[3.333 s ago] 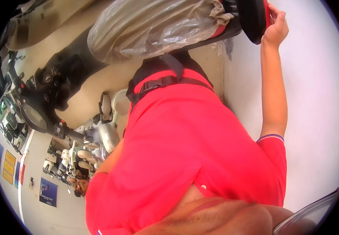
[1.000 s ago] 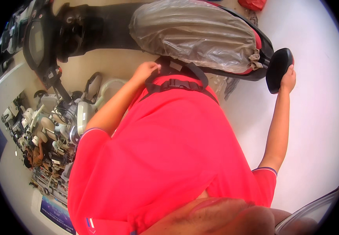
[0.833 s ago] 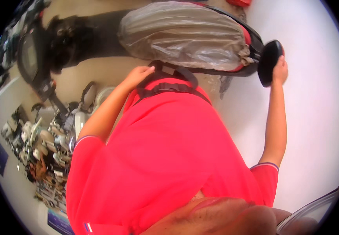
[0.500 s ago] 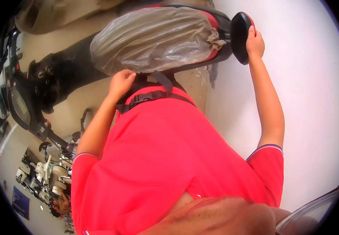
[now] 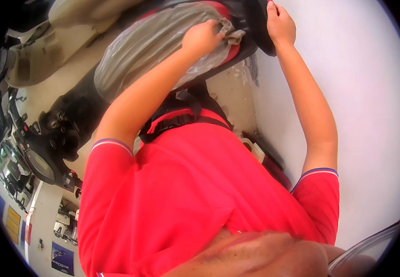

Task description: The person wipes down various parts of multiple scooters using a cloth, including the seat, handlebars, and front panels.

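My left hand [image 5: 203, 38] reaches across the scooter seat, its fingers curled against the bunched end of the translucent plastic cover [image 5: 126, 60]. That gathered plastic knot [image 5: 233, 36] sits at the rear of the seat. Beneath the cover, red and black seat edges show. At the back of the scooter, my right hand [image 5: 282, 27] grips the outer edge of a black padded backrest [image 5: 261, 30], thumb at its top. Part of the backrest runs out of the upper edge of the picture.
The scooter's handlebar and display [image 5: 40, 164] are at the left. A white wall [image 5: 357, 92] stands close on the right. Other scooters [image 5: 29, 69] are parked at the far left. A black waist strap with a buckle [image 5: 170, 123] crosses my red shirt.
My left hand has moved from the seat's near side up and right to the plastic knot. My right hand stays on the backrest. The view has shifted and turned slightly.
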`<state>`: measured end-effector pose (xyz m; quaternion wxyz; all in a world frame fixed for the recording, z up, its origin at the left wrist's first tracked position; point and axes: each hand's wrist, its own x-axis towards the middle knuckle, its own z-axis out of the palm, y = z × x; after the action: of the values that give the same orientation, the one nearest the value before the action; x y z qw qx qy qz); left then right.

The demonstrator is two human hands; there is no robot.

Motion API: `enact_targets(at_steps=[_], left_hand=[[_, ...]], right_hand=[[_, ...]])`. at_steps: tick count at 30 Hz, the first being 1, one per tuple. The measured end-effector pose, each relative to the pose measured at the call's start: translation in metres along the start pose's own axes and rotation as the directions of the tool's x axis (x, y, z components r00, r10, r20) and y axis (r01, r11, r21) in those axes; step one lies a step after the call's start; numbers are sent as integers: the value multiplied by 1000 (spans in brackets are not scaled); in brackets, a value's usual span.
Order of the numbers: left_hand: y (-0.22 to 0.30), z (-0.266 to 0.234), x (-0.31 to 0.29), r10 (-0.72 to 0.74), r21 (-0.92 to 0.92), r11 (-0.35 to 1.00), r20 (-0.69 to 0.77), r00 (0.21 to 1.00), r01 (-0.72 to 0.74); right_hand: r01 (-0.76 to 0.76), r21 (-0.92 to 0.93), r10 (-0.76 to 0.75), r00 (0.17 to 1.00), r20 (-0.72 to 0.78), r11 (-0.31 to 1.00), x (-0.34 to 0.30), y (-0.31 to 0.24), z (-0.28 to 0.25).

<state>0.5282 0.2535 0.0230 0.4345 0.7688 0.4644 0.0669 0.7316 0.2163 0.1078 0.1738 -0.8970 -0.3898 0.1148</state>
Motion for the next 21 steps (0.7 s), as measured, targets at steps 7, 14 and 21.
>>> enact_targets(at_steps=[7, 14, 21], left_hand=[[33, 23, 29, -23, -12, 1000, 110, 994, 25], [12, 58, 44, -13, 54, 999, 141, 990, 5], [27, 28, 95, -49, -184, 983, -296, 954, -7]], right_hand=[[47, -27, -48, 998, -35, 999, 0, -4, 1], [34, 10, -34, 999, 9, 999, -6, -6, -3], [24, 12, -24, 999, 25, 1000, -6, 0, -1]])
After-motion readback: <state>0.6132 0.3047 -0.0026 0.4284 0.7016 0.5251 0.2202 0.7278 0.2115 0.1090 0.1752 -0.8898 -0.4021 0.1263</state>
